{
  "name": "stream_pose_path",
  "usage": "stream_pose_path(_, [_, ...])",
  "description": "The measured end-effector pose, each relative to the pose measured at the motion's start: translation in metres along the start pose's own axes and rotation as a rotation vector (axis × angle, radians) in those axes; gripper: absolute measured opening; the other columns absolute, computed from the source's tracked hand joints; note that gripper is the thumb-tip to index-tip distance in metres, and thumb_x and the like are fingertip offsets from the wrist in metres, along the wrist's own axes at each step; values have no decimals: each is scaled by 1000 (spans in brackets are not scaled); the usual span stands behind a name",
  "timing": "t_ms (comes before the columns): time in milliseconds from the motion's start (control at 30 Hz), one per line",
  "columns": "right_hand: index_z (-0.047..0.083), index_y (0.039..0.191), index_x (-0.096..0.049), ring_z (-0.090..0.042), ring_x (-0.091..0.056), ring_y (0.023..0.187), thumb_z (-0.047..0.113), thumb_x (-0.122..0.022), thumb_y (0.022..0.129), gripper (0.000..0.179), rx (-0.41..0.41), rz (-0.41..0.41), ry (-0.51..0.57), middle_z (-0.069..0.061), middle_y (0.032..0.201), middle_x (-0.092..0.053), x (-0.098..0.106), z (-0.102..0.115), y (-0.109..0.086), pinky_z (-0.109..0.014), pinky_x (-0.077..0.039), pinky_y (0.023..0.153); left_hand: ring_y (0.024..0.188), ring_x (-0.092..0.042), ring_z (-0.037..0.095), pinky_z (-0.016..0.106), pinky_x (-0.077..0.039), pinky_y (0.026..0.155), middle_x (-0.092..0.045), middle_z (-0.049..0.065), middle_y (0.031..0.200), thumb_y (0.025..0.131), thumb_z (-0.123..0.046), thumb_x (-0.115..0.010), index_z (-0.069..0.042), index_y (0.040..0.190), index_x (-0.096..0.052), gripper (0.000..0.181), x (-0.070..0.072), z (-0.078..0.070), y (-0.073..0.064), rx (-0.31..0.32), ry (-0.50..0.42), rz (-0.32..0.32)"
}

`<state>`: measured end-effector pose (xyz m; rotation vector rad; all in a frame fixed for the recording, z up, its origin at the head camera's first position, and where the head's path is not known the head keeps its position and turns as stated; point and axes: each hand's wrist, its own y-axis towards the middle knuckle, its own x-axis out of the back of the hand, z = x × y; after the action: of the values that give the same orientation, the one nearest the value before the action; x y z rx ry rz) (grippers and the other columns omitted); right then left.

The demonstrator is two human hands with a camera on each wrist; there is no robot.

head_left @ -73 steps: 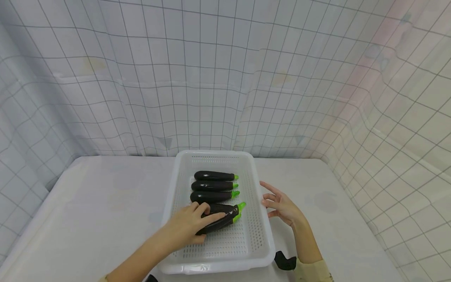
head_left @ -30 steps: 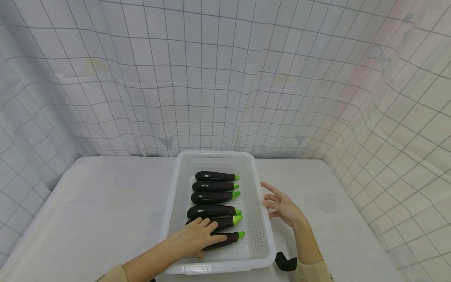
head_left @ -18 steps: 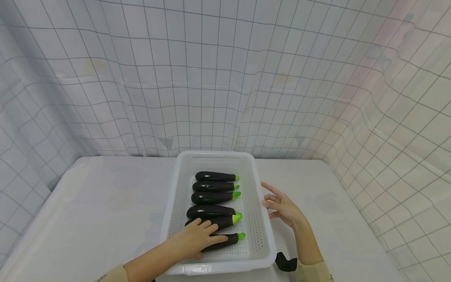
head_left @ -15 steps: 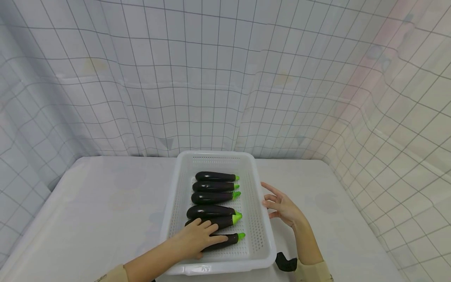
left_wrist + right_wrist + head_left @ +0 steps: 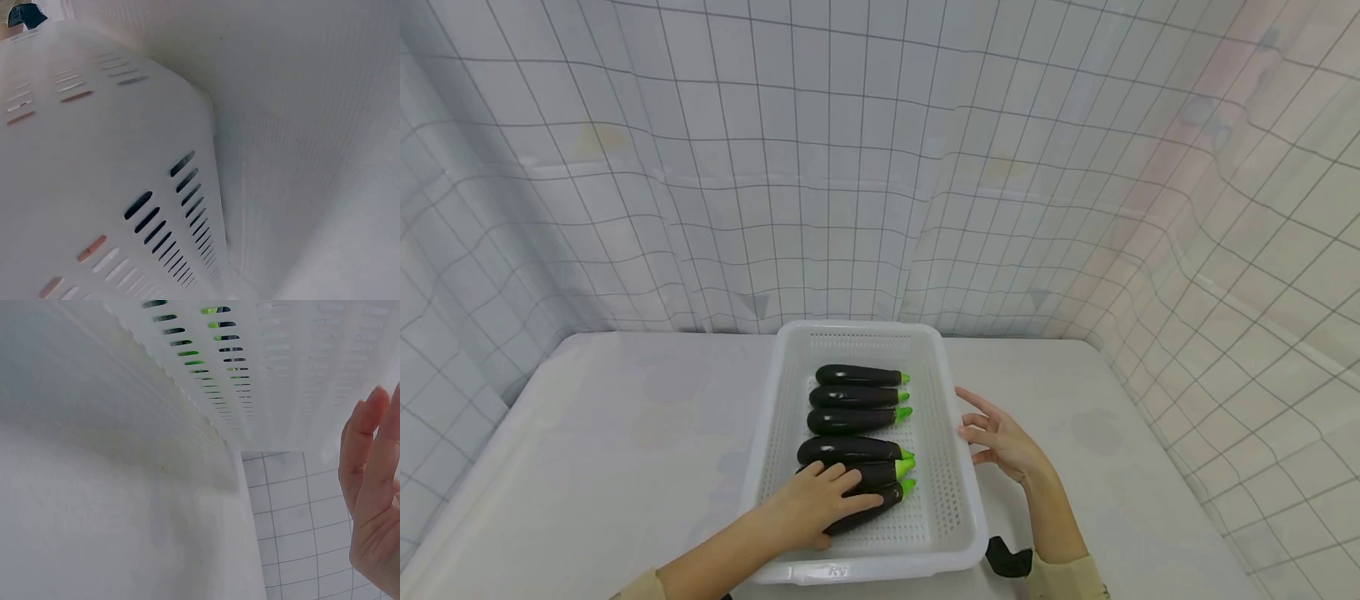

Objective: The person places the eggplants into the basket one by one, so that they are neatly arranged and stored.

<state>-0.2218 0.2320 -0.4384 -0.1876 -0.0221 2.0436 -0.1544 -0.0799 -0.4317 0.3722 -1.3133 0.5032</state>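
Several glossy dark eggplants lie in a white slotted plastic basket (image 5: 820,571), stems to the right. My left hand (image 5: 808,507) grips the nearest eggplant (image 5: 891,497), thumb over its top. That eggplant slants, its green stem close to the neighbouring eggplant (image 5: 882,474), whose left end the fingers partly cover. Just behind lies another eggplant (image 5: 850,450). My right hand (image 5: 1006,440) is at the basket's right wall, fingers loosely spread; the right wrist view shows its bent fingers (image 5: 375,444) by the slotted wall. The left wrist view shows only the basket's outside, not the hand.
Farther back in the basket, three eggplants (image 5: 850,420) lie in a close row. The basket stands on a white-covered table (image 5: 647,442), with a grid-patterned curtain (image 5: 850,167) behind and at the sides. A black piece (image 5: 1009,557) sits by the right sleeve.
The nearest eggplant's stem end has swung away from me toward its neighbour, narrowing the gap. Earlier, the left hand came back toward the near edge. The right hand stays put.
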Motion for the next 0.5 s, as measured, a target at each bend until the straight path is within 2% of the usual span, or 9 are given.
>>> stream_pose_path(200, [8,146,-19,-9,-59,76,1,-58,87,71,-6,-10,-70,-2,96,-57,-1,3,0,-24,-54,56,97,-43,14,28,-41,73,-45,-3,112,68,-45,-75,-31,133,-41,74,6,10,-8,23,-82,-33])
stream_pose_path(267, [8,146,-20,-10,-60,78,5,-60,87,71,-8,-21,-135,-5,98,-56,0,6,0,-26,-55,57,95,-42,15,29,-42,73,-44,-1,112,70,-44,-75,-28,135,-41,74,9,17,-11,34,-115,-75])
stream_pose_path(400, [9,145,-23,-16,-60,79,11,-63,86,71,-10,-57,-326,-13,103,-55,0,14,-1,-32,-56,60,91,-43,16,32,-44,71,-44,2,110,72,-39,-75,-24,137,-39,76,18,36,-18,87,-139,-214])
stream_pose_path(500, [7,144,-27,-20,-61,77,11,-62,87,67,25,-96,-531,-17,103,-54,-4,25,-3,-33,-56,61,94,-48,21,37,-46,76,-47,6,113,74,-35,-74,-23,138,-38,75,27,57,-25,189,-152,-292])
